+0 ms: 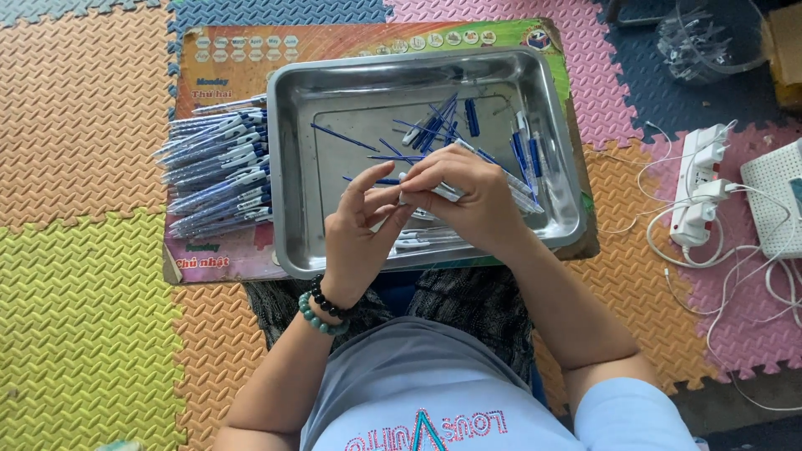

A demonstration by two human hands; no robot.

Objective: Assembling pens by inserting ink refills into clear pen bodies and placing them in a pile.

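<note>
White pen (434, 190), half hidden, pinched by both hands, left (359, 238) and right (468, 196), over steel tray (288, 167).

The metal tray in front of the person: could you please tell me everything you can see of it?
The metal tray is a shallow rectangular pan of shiny, silver-coloured steel, with rounded corners and a rolled rim. It lies flat on a colourful printed board over foam floor mats. Loose blue pen refills and white pen parts lie scattered inside. A stack of finished pens lies against its left rim. The left hand and right hand work over its near half, holding a pen.
</note>
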